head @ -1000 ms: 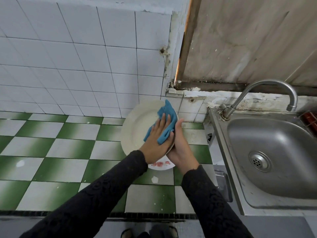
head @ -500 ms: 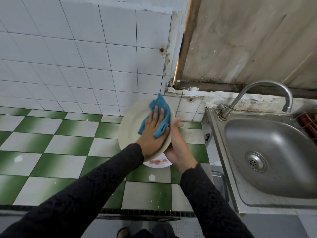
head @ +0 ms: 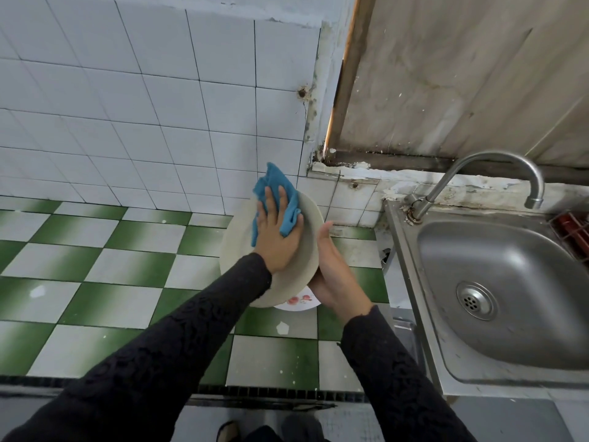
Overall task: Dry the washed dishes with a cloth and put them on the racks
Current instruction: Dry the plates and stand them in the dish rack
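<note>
Left hand, fingers flat and straight, presses a blue cloth against the tilted cream plate. Right hand grips that plate's right rim. A floral-edged plate shows just beneath. Right of the fingers: steel sink under a curved tap. Left of and below them lies green-and-white tiled surface — a white-tiled wall rises just beyond the fingertips.

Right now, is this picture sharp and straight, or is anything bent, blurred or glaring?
Head view: the wide lens bows the wall tiles and sink edge; soft even light, only a mild sheen on the steel; the left hand and blue cloth on the plate look slightly soft.
</note>
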`<act>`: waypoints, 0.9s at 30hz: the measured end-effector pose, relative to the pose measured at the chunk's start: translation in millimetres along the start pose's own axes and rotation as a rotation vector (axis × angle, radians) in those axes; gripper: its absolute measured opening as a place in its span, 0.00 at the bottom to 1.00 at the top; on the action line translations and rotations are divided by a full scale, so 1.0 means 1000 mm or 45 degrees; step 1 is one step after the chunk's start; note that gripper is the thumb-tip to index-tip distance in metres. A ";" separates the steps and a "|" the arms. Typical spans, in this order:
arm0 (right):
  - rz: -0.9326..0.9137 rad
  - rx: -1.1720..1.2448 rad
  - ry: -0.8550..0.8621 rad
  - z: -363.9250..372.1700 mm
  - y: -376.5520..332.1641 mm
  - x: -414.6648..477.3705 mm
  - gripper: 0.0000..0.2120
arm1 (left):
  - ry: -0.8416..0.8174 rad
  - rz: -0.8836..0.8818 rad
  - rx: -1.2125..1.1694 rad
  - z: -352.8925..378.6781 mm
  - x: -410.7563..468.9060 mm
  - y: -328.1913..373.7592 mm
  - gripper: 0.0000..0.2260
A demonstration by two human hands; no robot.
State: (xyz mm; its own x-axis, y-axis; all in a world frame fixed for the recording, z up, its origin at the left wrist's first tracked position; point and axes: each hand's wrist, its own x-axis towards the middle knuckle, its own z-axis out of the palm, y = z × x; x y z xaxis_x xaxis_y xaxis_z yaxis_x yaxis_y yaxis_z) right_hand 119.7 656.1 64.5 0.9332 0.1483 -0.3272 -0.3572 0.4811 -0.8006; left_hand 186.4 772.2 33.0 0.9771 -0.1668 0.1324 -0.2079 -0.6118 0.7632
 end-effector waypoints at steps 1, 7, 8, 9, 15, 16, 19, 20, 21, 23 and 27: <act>0.007 -0.011 0.008 0.002 0.002 0.000 0.36 | -0.015 0.020 -0.021 0.005 -0.004 0.003 0.34; -0.072 0.059 0.034 -0.005 -0.001 -0.006 0.25 | -0.049 -0.079 0.258 -0.014 -0.007 -0.039 0.33; -0.103 0.108 0.058 -0.008 -0.002 -0.007 0.25 | -0.063 -0.131 0.341 -0.017 -0.011 -0.049 0.34; -0.142 0.154 0.073 -0.010 -0.004 -0.007 0.25 | -0.095 -0.153 0.413 -0.017 -0.017 -0.059 0.34; -0.267 0.225 0.132 -0.018 -0.004 0.000 0.25 | -0.366 -0.111 0.134 0.004 -0.073 -0.062 0.29; -0.252 0.228 0.143 -0.016 -0.002 0.000 0.24 | -0.384 -0.108 0.001 0.009 -0.082 -0.047 0.28; -0.163 0.280 0.179 -0.008 0.006 0.002 0.26 | -0.421 -0.076 -0.479 0.016 -0.088 -0.004 0.28; -0.136 0.296 0.200 -0.006 0.009 0.002 0.27 | -0.420 -0.020 -0.502 0.016 -0.083 0.005 0.29; -0.109 0.303 0.202 -0.005 0.012 0.002 0.29 | -0.401 0.051 -0.395 0.015 -0.076 0.007 0.29; -0.044 0.311 0.146 -0.004 0.014 -0.001 0.29 | -0.316 0.171 -0.010 0.011 -0.057 -0.004 0.31; -0.047 0.274 0.135 -0.014 0.012 -0.006 0.32 | -0.330 0.081 0.457 -0.007 -0.039 -0.045 0.29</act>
State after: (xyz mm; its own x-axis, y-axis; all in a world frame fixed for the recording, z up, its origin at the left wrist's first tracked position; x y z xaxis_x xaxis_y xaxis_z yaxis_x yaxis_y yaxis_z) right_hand 108.9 649.3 49.7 0.9321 0.0416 -0.3598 -0.2961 0.6594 -0.6910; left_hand 157.4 811.4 -1.9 0.9274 -0.3732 -0.0261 -0.3148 -0.8160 0.4848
